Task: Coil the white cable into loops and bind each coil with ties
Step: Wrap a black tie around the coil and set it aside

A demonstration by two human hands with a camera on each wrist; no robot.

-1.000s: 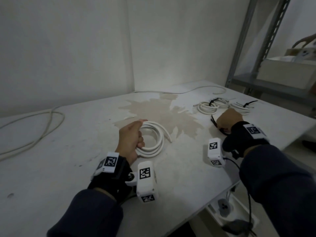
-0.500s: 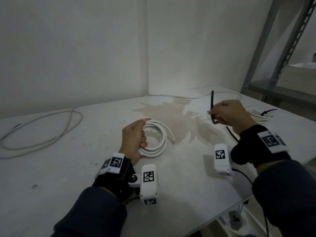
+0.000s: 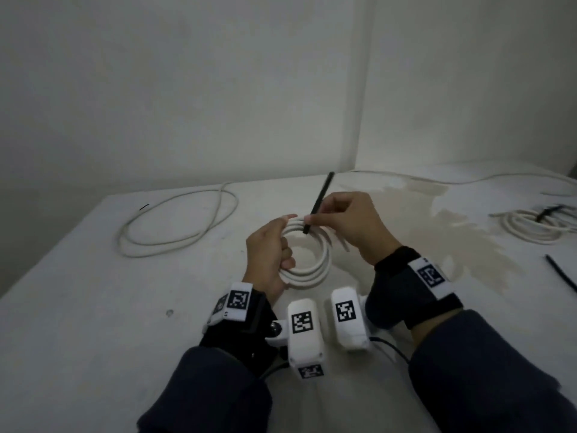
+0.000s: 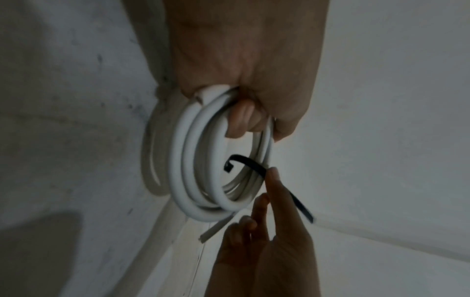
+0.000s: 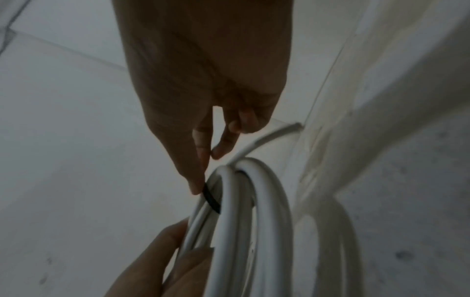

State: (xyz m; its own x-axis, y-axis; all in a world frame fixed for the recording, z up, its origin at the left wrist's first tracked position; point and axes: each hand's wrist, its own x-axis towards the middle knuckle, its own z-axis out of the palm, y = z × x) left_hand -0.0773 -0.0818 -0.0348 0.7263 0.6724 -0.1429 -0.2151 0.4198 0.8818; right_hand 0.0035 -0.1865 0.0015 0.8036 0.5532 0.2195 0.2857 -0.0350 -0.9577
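Note:
A white cable coil of about three loops is held just above the table by my left hand, whose fingers curl round its left side. My right hand pinches a black tie between thumb and forefinger at the coil's far edge. The tie's lower end pokes through the coil's middle and passes behind the loops. The cable's cut end sticks out free of the coil.
A loose white cable lies in a wide loop at the left of the table. Bound coils with black ties sit at the far right, with a spare black tie near them. A brownish stain marks the tabletop.
My right hand picked a black tie from the table's right and carried it left to the coil. The tie's end now passes through the coil. My left hand kept holding the coil.

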